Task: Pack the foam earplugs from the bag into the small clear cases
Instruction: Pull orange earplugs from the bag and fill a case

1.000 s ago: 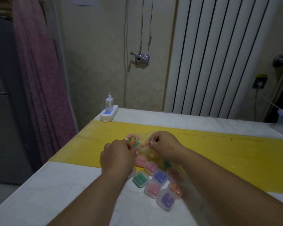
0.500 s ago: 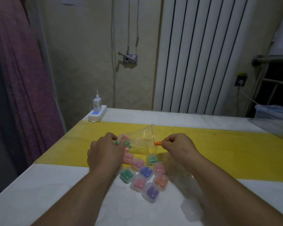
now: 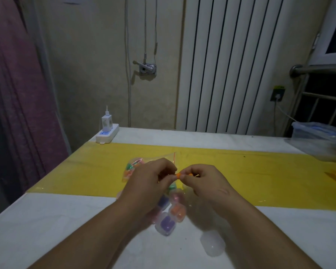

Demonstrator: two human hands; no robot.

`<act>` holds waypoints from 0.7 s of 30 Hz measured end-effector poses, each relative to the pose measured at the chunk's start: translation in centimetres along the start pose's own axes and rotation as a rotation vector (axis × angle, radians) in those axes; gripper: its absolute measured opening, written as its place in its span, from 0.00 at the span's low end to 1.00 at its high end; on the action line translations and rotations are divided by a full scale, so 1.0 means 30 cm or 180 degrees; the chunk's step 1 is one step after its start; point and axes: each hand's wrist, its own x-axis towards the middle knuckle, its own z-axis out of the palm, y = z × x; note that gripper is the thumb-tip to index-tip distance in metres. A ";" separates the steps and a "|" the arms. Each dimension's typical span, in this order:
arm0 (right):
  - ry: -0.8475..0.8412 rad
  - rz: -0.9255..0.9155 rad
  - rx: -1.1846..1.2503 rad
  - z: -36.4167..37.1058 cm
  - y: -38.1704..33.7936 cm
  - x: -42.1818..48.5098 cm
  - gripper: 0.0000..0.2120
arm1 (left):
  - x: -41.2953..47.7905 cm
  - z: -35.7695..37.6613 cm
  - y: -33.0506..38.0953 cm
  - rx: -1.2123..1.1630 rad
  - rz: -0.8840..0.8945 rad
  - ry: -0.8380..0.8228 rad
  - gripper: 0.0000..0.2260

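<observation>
Orange earplug (image 3: 179, 175) is pinched between the thumb and fingertips of the right hand (image 3: 204, 183), above the far end of the filled cases (image 3: 171, 214). The left hand (image 3: 149, 183) is brought up against the earplug's left end with its fingers curled; whether the earplug, the bag's edge or nothing is gripped by it cannot be told. The clear bag (image 3: 136, 167) lies just behind the left hand on the yellow sheet (image 3: 260, 181), with more coloured earplugs inside at its left end and its red-lined mouth raised toward the right.

Several risks are judged from this. A light, springy piece of foam is easily lost from a fingertip pinch, and it could roll away across the white table (image 3: 47, 230). If the bag is let go or tipped while its mouth is open, the rest could be spilled. The filled cases sit directly under both wrists, so they could be nudged or scattered when the hands are lowered. An empty case (image 3: 212, 243) lies near and to the right, apart from the cluster and just beside the right forearm; it could be swept toward the near edge by that arm. Whether it is open cannot be told.

A power strip (image 3: 107, 133) at the far left corner and a plastic box (image 3: 318, 136) at the far right are well apart from the work.
</observation>
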 end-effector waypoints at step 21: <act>0.0469 -0.0188 0.0973 -0.004 -0.009 -0.009 0.05 | -0.006 -0.009 0.023 -0.1352 -0.0916 -0.0108 0.06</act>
